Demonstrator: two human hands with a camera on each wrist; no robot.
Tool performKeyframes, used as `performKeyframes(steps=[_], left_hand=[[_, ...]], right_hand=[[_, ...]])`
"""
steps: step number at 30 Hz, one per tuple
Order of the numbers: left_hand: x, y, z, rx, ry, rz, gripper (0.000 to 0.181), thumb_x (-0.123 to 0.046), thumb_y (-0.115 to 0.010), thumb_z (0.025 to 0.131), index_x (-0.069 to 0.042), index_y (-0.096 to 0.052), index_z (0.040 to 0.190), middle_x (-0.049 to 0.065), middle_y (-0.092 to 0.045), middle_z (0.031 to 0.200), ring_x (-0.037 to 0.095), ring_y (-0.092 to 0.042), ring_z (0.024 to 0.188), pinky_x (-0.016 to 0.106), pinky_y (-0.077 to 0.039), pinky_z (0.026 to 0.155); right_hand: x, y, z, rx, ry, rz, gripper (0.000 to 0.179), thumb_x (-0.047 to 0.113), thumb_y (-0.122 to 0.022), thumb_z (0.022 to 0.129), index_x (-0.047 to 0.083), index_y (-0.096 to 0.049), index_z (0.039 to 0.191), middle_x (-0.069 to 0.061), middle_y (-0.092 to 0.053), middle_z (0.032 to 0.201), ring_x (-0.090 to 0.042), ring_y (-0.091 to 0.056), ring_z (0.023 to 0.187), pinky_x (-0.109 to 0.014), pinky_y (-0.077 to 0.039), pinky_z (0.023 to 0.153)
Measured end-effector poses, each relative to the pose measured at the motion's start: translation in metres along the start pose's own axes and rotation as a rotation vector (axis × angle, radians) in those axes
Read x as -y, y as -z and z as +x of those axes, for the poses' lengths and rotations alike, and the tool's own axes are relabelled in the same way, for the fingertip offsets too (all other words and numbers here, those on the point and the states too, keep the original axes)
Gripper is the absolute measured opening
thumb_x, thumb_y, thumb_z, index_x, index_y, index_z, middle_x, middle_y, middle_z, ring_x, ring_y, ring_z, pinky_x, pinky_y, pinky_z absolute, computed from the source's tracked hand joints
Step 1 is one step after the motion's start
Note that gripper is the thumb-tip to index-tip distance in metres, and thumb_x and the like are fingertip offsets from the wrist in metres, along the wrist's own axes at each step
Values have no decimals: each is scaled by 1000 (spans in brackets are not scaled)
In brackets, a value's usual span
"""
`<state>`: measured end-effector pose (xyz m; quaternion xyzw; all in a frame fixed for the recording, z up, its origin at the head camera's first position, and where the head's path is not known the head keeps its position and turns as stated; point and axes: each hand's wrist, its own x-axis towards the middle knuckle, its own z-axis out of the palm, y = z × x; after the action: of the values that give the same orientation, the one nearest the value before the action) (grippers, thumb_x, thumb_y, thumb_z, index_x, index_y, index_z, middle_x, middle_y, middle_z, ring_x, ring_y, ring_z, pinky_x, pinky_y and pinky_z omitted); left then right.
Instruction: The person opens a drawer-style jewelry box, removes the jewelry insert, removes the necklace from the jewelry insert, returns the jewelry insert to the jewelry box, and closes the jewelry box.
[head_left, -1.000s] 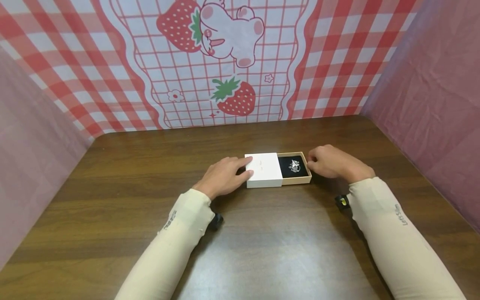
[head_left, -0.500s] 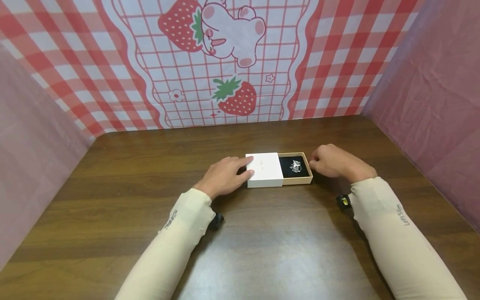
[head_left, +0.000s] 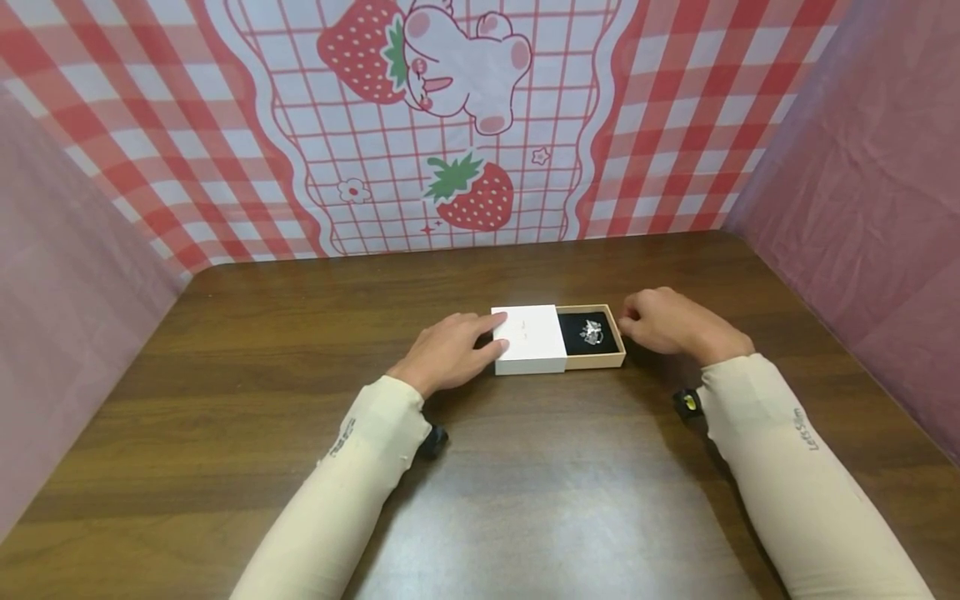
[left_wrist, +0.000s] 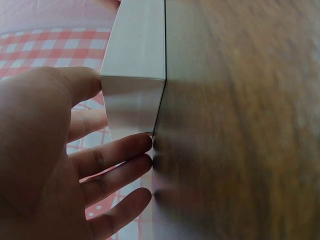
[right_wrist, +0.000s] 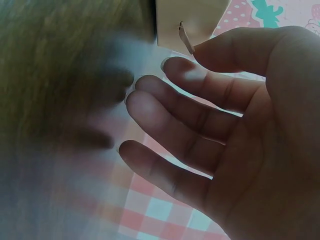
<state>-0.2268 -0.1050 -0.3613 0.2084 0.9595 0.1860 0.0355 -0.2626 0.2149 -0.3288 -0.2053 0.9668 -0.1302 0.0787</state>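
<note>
A white box sleeve (head_left: 528, 335) lies on the table with its cardboard drawer (head_left: 595, 362) partly out to the right. On the drawer's black pad (head_left: 573, 337) sits a small silver ornament (head_left: 592, 332), too small to make out fully. My left hand (head_left: 444, 354) rests its thumb and index finger on the sleeve's left end; its other fingers (left_wrist: 117, 154) reach down near the tabletop. Beyond the drawer's right end is my right hand (head_left: 663, 323), fingers loosely bent. In the right wrist view, a small pull tab (right_wrist: 186, 37) meets the thumb tip, while the index fingertip stands apart from it.
The brown wooden table (head_left: 480, 500) extends around the box. A red-and-white checked cloth (head_left: 480, 125) with strawberries rises behind it, and pink fabric stands at the left and right sides. A dark wrist camera (head_left: 686, 403) hangs under my right sleeve.
Between the first frame and the second, the box and my right hand shifted very slightly to the right. Since then hardly anything has moved; my left hand keeps its place on the sleeve.
</note>
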Motion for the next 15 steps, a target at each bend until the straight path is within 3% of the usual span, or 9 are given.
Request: performKeyframes(steps=[5,15], left_hand=[[0,0,0,-4,-7,5,56,-50,-50,102,-31,-42,154,2,-51,149,21,-45,137,48,-38,109],[0,1,-1,-7,-20,4,55,-50,-50,102,-30,-43,154,2,-52,148,21,-46,136,49,-39,108]], right_hand=[[0,-1,0,-18,16,-11,18,17,-56,96,6,-71,93,-3,-61,79,-21,-54,72,-38,-46,65],[-1,-1,-1,-10,17,2,19,17,-57,97,4,-70,101,-4,-61,82,-21,-54,72,-38,-47,65]])
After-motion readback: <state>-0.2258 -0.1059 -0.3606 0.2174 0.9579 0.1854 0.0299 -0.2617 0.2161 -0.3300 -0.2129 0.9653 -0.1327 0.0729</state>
